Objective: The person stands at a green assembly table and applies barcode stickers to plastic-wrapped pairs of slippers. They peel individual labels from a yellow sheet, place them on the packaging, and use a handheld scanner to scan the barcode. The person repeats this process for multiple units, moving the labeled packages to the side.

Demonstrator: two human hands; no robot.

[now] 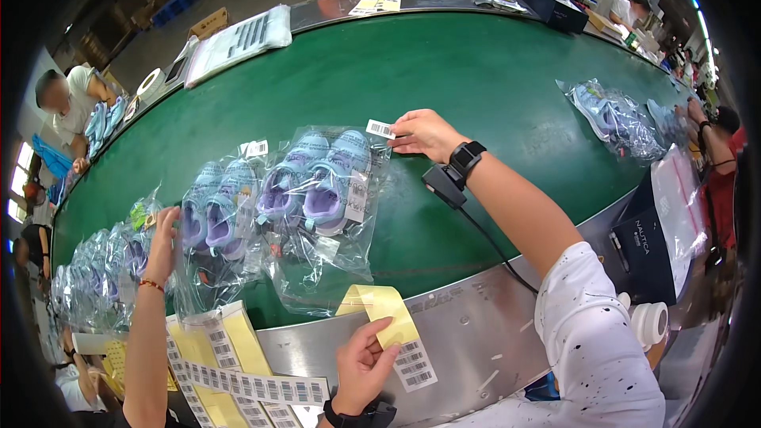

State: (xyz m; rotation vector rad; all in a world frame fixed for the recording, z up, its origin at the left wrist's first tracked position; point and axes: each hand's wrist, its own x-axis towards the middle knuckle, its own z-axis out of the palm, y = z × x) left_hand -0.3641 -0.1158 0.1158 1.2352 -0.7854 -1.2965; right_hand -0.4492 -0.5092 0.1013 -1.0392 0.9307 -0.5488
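Observation:
Between the thumb and fingers of my right hand (426, 136) is a small white barcode label (380, 128), held at the upper right corner of a clear plastic bag (361, 250). Inside that bag lies a pair of light blue shoes (324, 200) with lilac linings. My left hand (366, 366), low in the middle, pinches a yellow backing strip (380, 305) that curls over; several barcode labels sit on its lower end. Just left lies a second bagged pair of shoes (219, 220), a label at its top. A co-worker's hand (162, 242) with a red bracelet is beside it.
A green belt (476, 63) runs across, with a metal edge (491, 325) nearest me. More bagged shoes (95, 269) line the left; others (610, 115) lie at right. Label sheets (238, 372) cover the edge at lower left. A dark box (634, 246) stands right; a cable (507, 257) trails from my right wrist.

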